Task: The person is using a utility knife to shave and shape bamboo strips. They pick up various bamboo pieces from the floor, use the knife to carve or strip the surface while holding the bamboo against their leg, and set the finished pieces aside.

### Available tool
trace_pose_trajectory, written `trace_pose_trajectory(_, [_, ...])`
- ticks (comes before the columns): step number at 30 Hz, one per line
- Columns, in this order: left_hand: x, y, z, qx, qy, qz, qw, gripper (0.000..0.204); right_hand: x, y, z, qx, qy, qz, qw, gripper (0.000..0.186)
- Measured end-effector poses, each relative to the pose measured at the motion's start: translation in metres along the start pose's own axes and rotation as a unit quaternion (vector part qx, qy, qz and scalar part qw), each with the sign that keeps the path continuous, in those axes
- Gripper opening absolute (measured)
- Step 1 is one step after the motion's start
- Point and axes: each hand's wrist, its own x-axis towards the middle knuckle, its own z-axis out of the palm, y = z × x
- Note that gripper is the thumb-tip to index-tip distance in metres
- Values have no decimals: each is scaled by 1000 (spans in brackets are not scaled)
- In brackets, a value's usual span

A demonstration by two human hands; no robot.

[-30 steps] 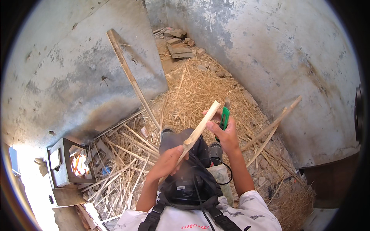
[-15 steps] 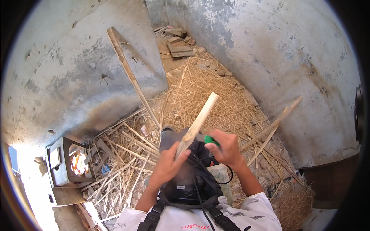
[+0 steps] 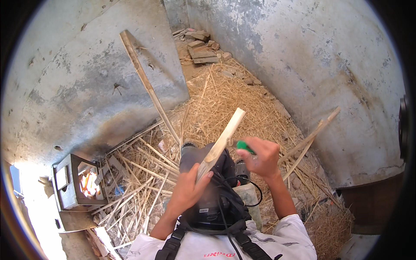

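My left hand [image 3: 188,189] is wrapped round the lower end of a pale wooden stick [image 3: 224,135], which slants up and away to the right over my lap. Its upper length is bare, light wood, while the part near my fingers is greyer and rougher. In my right hand [image 3: 262,157] is a green-handled knife [image 3: 245,147], its short blade blurred and pointing toward the stick. The blade tip lies close to the stick's right side; whether it touches, I cannot tell.
Straw [image 3: 234,97] and shavings cover the floor ahead. A long pole [image 3: 149,89] leans on the left wall, and crossed sticks [image 3: 310,138] lean at the right wall. A grey crate-like box [image 3: 69,182] stands at the left. Broken bricks [image 3: 203,56] lie in the far corner.
My right hand and the knife have moved a little up and to the right, away from my left hand. The stick's far end has dipped slightly; my left hand keeps its grip.
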Motion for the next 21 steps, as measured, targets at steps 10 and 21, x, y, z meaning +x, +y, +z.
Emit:
trace_pose_trajectory(10, [-13, -9, -5, 131, 23, 39, 990, 48, 2, 95, -46, 164, 166, 318, 919, 37])
trace_pose_trajectory(21, [151, 108, -120, 56, 173, 330, 927, 34, -1, 4, -10, 399, 67, 316, 858, 19])
